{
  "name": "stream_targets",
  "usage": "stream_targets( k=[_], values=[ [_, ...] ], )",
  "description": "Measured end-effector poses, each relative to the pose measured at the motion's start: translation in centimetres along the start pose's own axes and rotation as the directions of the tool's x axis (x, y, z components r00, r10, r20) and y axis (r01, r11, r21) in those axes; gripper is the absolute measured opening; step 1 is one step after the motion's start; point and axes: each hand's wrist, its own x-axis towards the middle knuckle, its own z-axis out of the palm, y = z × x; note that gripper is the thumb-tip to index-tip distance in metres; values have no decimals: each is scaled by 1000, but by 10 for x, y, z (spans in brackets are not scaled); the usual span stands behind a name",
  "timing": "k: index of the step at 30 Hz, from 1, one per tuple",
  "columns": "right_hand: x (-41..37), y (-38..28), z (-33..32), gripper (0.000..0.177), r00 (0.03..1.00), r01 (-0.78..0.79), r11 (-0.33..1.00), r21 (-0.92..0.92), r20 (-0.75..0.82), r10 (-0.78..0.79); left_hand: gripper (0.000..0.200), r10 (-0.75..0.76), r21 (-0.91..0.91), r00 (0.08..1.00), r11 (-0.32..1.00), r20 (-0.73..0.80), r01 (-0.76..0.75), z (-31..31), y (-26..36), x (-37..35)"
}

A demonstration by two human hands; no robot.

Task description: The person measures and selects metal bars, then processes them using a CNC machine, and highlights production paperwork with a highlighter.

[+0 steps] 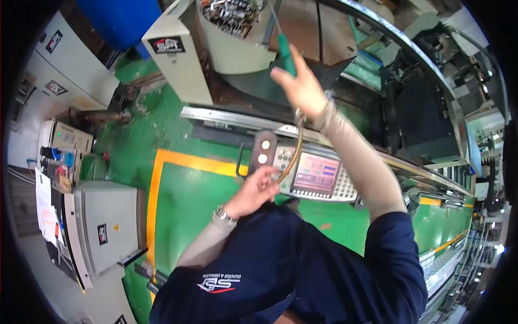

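Observation:
My right hand point(305, 89) is raised over the machine, its fingers closed about a green-handled screwdriver point(286, 53). The screwdriver's thin metal shaft points up toward a bin of metal scraps point(231, 17). A curved yellow-brown hose point(294, 157) runs from a metal fitting near my right wrist down to my left hand point(254, 192). The fingers of my left hand are pinched on its lower end, in front of the control panel point(318, 171). Whether the hose joins the screwdriver is hidden by my right hand.
A two-button box point(264, 151) stands beside the panel. A metal rail point(232, 116) crosses in front of the machine. Grey cabinets point(108, 229) line the left side, and a blue barrel point(120, 24) is at the back. Yellow floor lines point(153, 216) mark the green floor.

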Motion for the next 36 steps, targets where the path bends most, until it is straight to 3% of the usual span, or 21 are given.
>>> stream_targets(
  k=[3,4,5,6,7,9,11,13,16,21,23,24,25,26,27,28,30,32,33,35,36],
  values=[
    [-89,-14,46,85,990,142,990,10,3,-142,53,128,-129,985,981,-118,-143,2,17,12],
    [-112,-10,58,81,995,87,984,153,41,-94,55,89,-33,972,995,-219,-98,0,29,10],
    [-130,-4,67,77,995,28,957,290,85,-55,53,287,169,922,954,-260,-249,-13,14,15],
    [-142,1,66,72,947,-264,903,338,271,175,50,170,128,957,981,-233,-143,-20,13,8],
    [-154,8,64,66,812,-536,778,329,454,367,48,51,91,979,995,-198,-33,-29,13,1],
    [-180,24,65,57,900,-334,879,341,393,189,42,114,331,961,943,-251,-25,-47,-7,-12],
    [-204,30,59,54,968,-90,993,74,241,70,38,167,442,923,897,-346,3,-54,-24,-16],
    [-222,38,46,50,945,-212,977,28,261,197,35,184,423,838,904,-514,62,-56,-39,-19],
    [-254,56,38,43,894,-402,905,139,271,355,35,299,606,766,782,-569,145,-68,-66,-16],
    [-285,66,21,32,925,-296,955,21,255,282,33,320,811,785,462,-531,360,-84,-135,-34],
    [-291,66,3,30,927,-262,964,45,290,239,35,378,812,733,410,-565,415,-82,-175,-48],
    [-295,68,-8,28,940,-222,974,42,276,202,40,356,805,734,396,-578,442,-80,-190,-54],
    [-301,71,-19,27,951,-176,983,41,266,159,47,178,673,731,574,-658,466,-88,-210,-61],
    [-311,85,-27,25,965,-126,990,68,241,106,56,287,763,713,347,-639,544,-95,-247,-75],
    [-314,81,-54,26,907,-227,973,-49,353,229,64,174,631,607,176,-775,755,-99,-285,-84],
    [-322,84,-75,27,915,-249,967,-62,314,256,58,-35,651,670,204,-741,731,-76,-276,-69],
    [-349,101,-116,24,896,-340,937,-80,277,348,49,-449,646,695,285,-562,708,-25,-254,-36],
    [-392,126,-147,22,938,-346,938,5,-35,346,43,-514,733,846,519,-144,440,-1,-281,-8],
    [-413,138,-166,24,920,-341,939,47,-189,344,41,-507,700,858,642,81,313,13,-295,4],
    [-457,155,-214,34,877,-350,937,12,-348,332,43,-753,525,655,534,-62,663,171,-217,81],
    [-479,158,-238,34,840,-408,913,10,-389,380,45,-764,469,643,591,61,657,222,-197,109]
  ],
)
